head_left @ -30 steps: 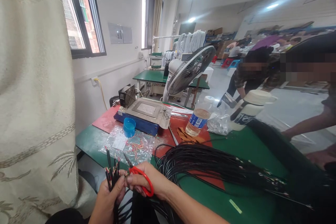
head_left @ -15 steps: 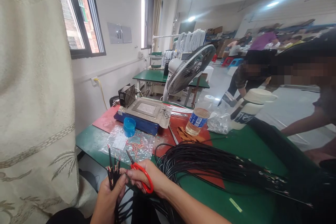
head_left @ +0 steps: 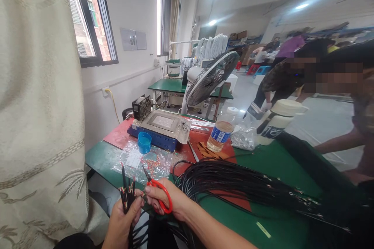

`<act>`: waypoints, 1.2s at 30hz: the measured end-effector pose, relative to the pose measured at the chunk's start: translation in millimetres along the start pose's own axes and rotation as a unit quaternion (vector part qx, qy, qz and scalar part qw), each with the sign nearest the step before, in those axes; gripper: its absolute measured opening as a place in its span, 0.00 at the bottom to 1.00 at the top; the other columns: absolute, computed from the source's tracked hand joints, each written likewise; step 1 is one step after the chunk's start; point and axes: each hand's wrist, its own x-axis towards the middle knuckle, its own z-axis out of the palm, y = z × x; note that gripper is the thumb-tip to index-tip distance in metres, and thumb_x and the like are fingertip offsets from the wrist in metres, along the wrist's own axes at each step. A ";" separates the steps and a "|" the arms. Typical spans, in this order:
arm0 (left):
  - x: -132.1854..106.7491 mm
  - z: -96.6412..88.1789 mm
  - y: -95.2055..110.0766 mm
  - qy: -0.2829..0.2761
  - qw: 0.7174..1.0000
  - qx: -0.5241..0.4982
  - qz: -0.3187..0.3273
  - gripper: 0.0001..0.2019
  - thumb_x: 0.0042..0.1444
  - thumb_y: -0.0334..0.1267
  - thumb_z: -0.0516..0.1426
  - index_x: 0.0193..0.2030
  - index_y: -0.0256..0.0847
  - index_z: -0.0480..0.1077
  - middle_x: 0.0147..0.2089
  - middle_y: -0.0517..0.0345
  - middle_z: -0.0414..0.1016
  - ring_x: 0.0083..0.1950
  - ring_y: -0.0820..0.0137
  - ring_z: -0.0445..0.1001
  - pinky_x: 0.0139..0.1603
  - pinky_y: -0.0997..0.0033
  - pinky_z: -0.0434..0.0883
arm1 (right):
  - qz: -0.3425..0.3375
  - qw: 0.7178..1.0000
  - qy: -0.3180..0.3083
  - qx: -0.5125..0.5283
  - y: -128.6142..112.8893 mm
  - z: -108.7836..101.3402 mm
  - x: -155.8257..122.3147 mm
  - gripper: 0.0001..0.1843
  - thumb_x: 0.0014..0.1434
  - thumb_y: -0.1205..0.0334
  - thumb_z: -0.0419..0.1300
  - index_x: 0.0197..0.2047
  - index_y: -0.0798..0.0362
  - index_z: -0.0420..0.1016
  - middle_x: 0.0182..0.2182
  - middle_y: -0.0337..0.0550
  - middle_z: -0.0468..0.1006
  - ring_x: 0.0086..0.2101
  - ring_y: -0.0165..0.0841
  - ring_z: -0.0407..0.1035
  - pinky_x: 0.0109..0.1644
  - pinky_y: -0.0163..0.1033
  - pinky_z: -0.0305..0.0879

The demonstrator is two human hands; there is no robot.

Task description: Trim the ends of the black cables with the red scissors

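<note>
Several black cables (head_left: 126,193) stand upright in my left hand (head_left: 125,218), which is closed round them near their stripped ends, where thin coloured wires show. My right hand (head_left: 163,198) grips red-handled scissors (head_left: 166,191), their dark blades pointing up and to the left. The thumb and forefinger of that hand are close to my left thumb, at the tip of one cable; whether they pinch a wire is too small to tell. Lower parts of the held cables hang down in front of my lap.
A large bundle of black cables (head_left: 222,179) lies across the green table (head_left: 216,218). Beyond my hands are a plastic bag (head_left: 117,165) with small bits, a blue cup (head_left: 144,143), a blue heating device (head_left: 152,137), a labelled bottle (head_left: 219,135) and a fan (head_left: 213,79). People bend over at right.
My right hand and the scissors have shifted slightly right, opening a small gap from my left hand. My left hand still holds the cables. A person at right has moved.
</note>
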 end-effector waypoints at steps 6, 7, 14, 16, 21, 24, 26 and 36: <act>1.4 3.5 -4.5 0.008 1.000 -0.017 0.017 0.25 0.31 0.51 0.64 0.32 0.34 0.67 0.17 0.67 0.63 0.15 0.86 0.52 0.18 0.82 0.44 | 0.007 1.000 0.001 -0.012 1.2 0.9 0.3 0.25 0.44 0.42 0.62 0.20 0.59 0.68 0.09 0.31 0.62 0.10 0.20 0.54 0.14 0.27 0.48; 1.5 3.4 -4.8 0.006 1.000 -0.019 0.018 0.25 0.31 0.51 0.64 0.32 0.34 0.67 0.17 0.68 0.63 0.15 0.86 0.52 0.18 0.82 0.44 | 0.008 1.000 0.002 -0.015 1.2 1.0 0.3 0.26 0.44 0.41 0.62 0.20 0.60 0.68 0.09 0.32 0.62 0.10 0.20 0.54 0.14 0.27 0.48; 0.3 2.8 -4.9 0.011 1.000 -0.023 0.015 0.24 0.32 0.51 0.64 0.31 0.35 0.66 0.14 0.69 0.59 0.15 0.85 0.52 0.19 0.82 0.45 | 0.007 0.999 0.027 -0.033 2.7 2.4 1.1 0.27 0.42 0.40 0.62 0.20 0.60 0.68 0.09 0.32 0.62 0.10 0.20 0.54 0.13 0.27 0.48; -0.5 3.1 -4.6 0.021 0.999 -0.024 0.018 0.24 0.32 0.51 0.64 0.31 0.36 0.66 0.13 0.70 0.59 0.15 0.85 0.53 0.19 0.82 0.45 | 0.001 0.999 0.042 -0.034 4.6 2.6 1.8 0.27 0.41 0.40 0.63 0.21 0.60 0.68 0.09 0.32 0.62 0.10 0.20 0.54 0.13 0.26 0.47; -0.3 3.3 -4.8 0.026 0.999 -0.027 0.025 0.24 0.33 0.50 0.64 0.33 0.36 0.65 0.14 0.70 0.59 0.16 0.85 0.53 0.18 0.83 0.46 | -0.006 0.998 0.041 -0.041 7.2 2.4 2.8 0.27 0.42 0.40 0.62 0.21 0.60 0.69 0.10 0.32 0.62 0.10 0.20 0.54 0.14 0.26 0.47; 2.1 2.4 -6.7 0.024 0.999 -0.023 0.028 0.24 0.33 0.51 0.64 0.33 0.36 0.65 0.14 0.70 0.59 0.15 0.85 0.53 0.18 0.82 0.47 | -0.006 0.999 0.037 -0.033 6.4 2.2 2.2 0.26 0.42 0.40 0.62 0.21 0.59 0.68 0.09 0.31 0.61 0.10 0.20 0.54 0.14 0.27 0.48; 4.1 1.4 -8.6 0.024 0.999 -0.019 0.031 0.25 0.33 0.52 0.63 0.34 0.35 0.65 0.14 0.68 0.61 0.15 0.84 0.54 0.18 0.82 0.47 | -0.003 0.999 0.031 -0.027 5.7 2.2 1.6 0.25 0.41 0.42 0.63 0.21 0.59 0.68 0.10 0.31 0.61 0.11 0.20 0.53 0.14 0.27 0.48; 4.8 1.1 -13.4 0.037 0.999 0.007 0.039 0.26 0.33 0.52 0.63 0.35 0.34 0.66 0.12 0.70 0.57 0.15 0.84 0.53 0.18 0.82 0.48 | -0.012 0.997 0.065 -0.032 7.0 7.0 -0.4 0.25 0.38 0.43 0.66 0.19 0.58 0.65 0.11 0.31 0.62 0.11 0.19 0.53 0.13 0.27 0.45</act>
